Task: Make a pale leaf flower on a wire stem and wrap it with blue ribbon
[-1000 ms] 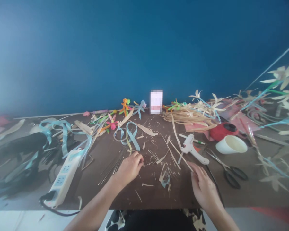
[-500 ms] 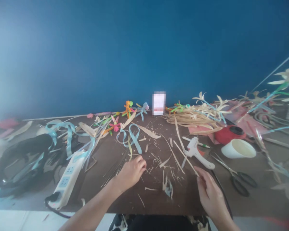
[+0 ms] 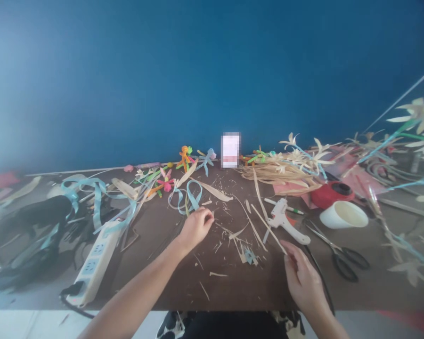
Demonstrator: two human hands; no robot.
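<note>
My right hand (image 3: 304, 270) is closed, thumb and fingers pinching the near end of a thin pale straw strip (image 3: 268, 229). The strip slants up and left in front of the white glue gun (image 3: 286, 223). My left hand (image 3: 197, 228) is over the middle of the table, fingertips pinched together. What is between them, if anything, is too small to make out. Just behind it lies a light-blue ribbon loop (image 3: 194, 194). Pale scraps and a blue scrap (image 3: 249, 255) lie on the brown table between the hands.
Scissors (image 3: 342, 259), a white cup (image 3: 344, 215) and a red object (image 3: 332, 194) stand at right. Dried straw (image 3: 279, 174) and pale flowers (image 3: 320, 149) lie behind. At left are a power strip (image 3: 95, 261) and a black bag-like item (image 3: 28, 230). Small pipe-cleaner figures (image 3: 185, 156) line the wall.
My left hand has moved away from me across the table, toward the ribbon. The blue scrap now lies farther back. My right hand still holds the strip, and the view has shifted slightly.
</note>
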